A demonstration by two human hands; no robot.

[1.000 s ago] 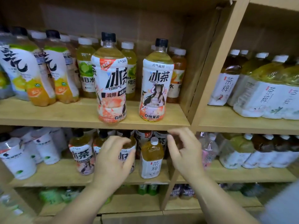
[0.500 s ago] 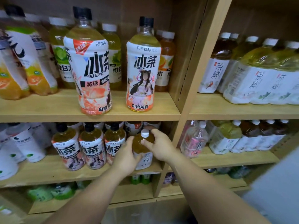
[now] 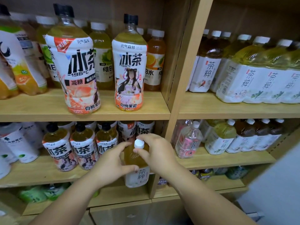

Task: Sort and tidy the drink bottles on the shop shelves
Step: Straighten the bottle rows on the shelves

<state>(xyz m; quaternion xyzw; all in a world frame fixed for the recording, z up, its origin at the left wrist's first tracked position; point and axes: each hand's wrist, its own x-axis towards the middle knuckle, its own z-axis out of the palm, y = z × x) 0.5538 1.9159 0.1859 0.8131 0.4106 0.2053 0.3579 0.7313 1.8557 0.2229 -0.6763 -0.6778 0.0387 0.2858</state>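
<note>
Since a second ago both grips have closed in on one bottle, and its base now shows in front of the shelf edge. We see the left grip wrapped round the left side of the tea bottle, thumb lying across the front just above the white label. The right grip holds the shoulder from the other side, fingers curled beside the white cap and thumb tucked just under it. So both grips are closed on the same bottle, which stands upright between them at the right end of the middle shelf.

Just left of the left grip stands a row of black-capped iced-tea bottles. Above both grips, on the next shelf up, stands a tall iced-tea bottle. Right of the right grip, past the wooden upright, is a clear bottle with a pink label.
</note>
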